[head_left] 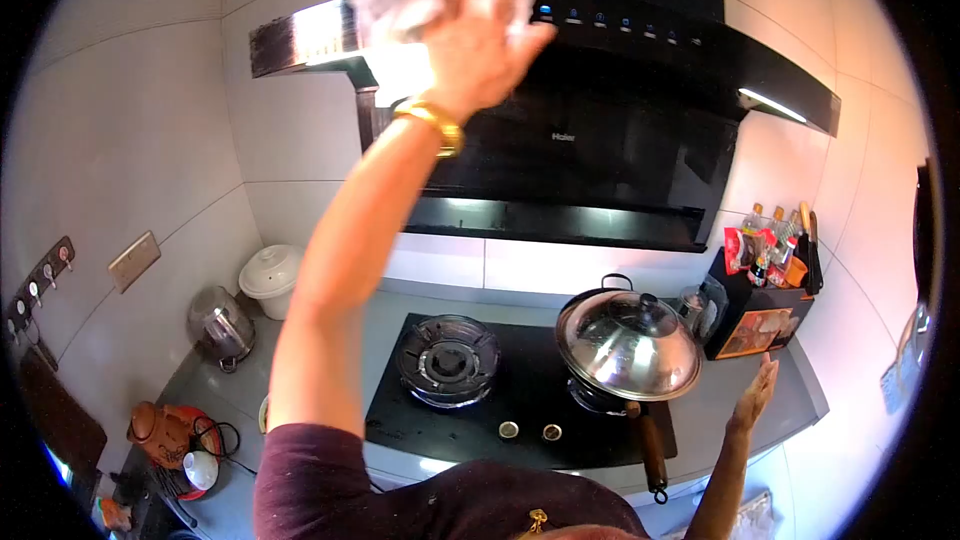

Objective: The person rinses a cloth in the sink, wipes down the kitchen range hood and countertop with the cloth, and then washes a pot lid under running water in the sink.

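My left hand [475,55] is raised high, pressing a whitish cloth [400,15] against the upper left front of a black range hood [640,70]. The fingers lie over the cloth and are partly blurred; the thumb sticks out to the right. A gold bracelet [436,127] circles that wrist. Low on the right, my right hand [755,395] is empty, its fingers stretched out near the counter's edge. It is closest to the dark box-like rack [765,325] and the wok with a shiny domed lid [625,345].
A black gas hob [520,440] carries the wok on its right burner; its long wooden handle [652,455] juts over the front. At left stand a white lidded pot [270,275], a metal kettle [222,325] and a brown clay pot [160,430]. Seasoning bottles [768,240] top the rack.
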Motion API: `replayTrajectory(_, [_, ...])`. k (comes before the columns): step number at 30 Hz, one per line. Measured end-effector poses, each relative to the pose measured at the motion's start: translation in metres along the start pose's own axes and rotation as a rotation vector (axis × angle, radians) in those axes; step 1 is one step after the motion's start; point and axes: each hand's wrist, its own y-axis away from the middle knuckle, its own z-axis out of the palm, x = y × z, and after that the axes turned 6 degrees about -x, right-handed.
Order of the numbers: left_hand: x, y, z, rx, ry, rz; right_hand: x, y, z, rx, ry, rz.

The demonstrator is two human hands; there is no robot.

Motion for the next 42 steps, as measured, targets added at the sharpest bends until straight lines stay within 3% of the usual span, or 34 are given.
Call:
replayTrajectory(1, [0.029,-0.008,0.015,-0.068,-0.039,-0.114,0.007,-0.001,-0.009,0.008,0.029,0.012])
replayTrajectory(2, [0.05,-0.016,0.025,-0.131,0.202,-0.133,0.011,0.001,-0.021,0.027,-0.019,0.031])
replayTrajectory(5, [0.115,-0.034,0.037,0.199,-0.136,-0.05,0.03,0.01,-0.066,0.062,-0.095,0.058])
replayTrajectory(7, [0.155,-0.048,0.03,-0.288,0.075,-0.12,0.071,0.009,-0.114,0.061,-0.054,0.035])
replayTrajectory(8, [0.17,-0.052,0.044,-0.288,0.259,-0.117,0.109,0.006,-0.146,0.052,-0.019,0.026])
replayTrajectory(9, [0.191,-0.055,0.069,0.0,0.14,-0.054,0.103,0.009,-0.155,0.118,-0.052,0.085])
replayTrajectory(11, [0.227,-0.065,0.079,0.001,0.179,-0.043,0.069,0.023,-0.17,0.256,-0.119,0.199])
replayTrajectory(12, [0.245,-0.07,0.075,-0.123,0.171,-0.038,0.089,0.023,-0.192,0.215,-0.034,0.18])
replayTrajectory(13, [0.262,-0.075,0.089,0.007,0.237,0.01,0.088,0.028,-0.199,0.251,-0.029,0.2])
replayTrajectory(15, [0.29,-0.091,0.096,-0.11,-0.219,0.087,0.083,0.042,-0.215,0.325,-0.019,0.239])
replayTrajectory(18, [0.29,-0.098,0.088,0.021,-0.192,0.155,0.103,0.06,-0.247,0.376,0.003,0.305])
replayTrajectory(20, [0.275,-0.093,0.067,0.089,-0.137,0.203,0.12,0.073,-0.264,0.38,0.157,0.269])
replayTrajectory(21, [0.264,-0.099,0.092,0.237,-0.185,0.331,0.127,0.079,-0.272,0.364,0.304,0.217])
replayTrajectory(23, [0.233,-0.089,0.082,0.157,-0.479,0.643,0.133,0.084,-0.279,0.323,0.598,0.101])
replayTrajectory(24, [0.217,-0.089,0.093,0.023,-0.427,0.676,0.129,0.082,-0.275,0.319,0.645,0.084])
replayTrajectory(25, [0.208,-0.083,0.081,-0.307,0.353,0.26,0.126,0.08,-0.269,0.318,0.595,0.106])
replayTrajectory(27, [0.174,-0.071,0.072,-0.172,0.326,0.276,0.119,0.072,-0.257,0.318,0.495,0.151])
replayTrajectory(28, [0.158,-0.064,0.064,-0.225,0.325,0.228,0.121,0.065,-0.251,0.284,0.684,0.018])
replayTrajectory(31, [0.107,-0.042,0.042,-0.284,0.246,0.205,0.142,0.039,-0.228,0.244,0.394,0.135])
replayTrajectory(33, [0.068,-0.031,0.04,-0.127,0.201,0.325,0.157,0.024,-0.214,0.224,0.209,0.216])
replayTrajectory(35, [0.04,-0.027,0.012,-0.143,-0.095,0.387,0.159,0.015,-0.202,0.207,0.023,0.297])
replayTrajectory(37, [0.004,-0.012,0.009,-0.038,-0.049,0.355,0.123,0.02,-0.175,0.187,-0.043,0.274])
replayTrajectory(42, [-0.114,0.039,-0.02,-0.328,-0.03,-0.079,0.12,0.013,-0.16,0.122,-0.072,0.305])
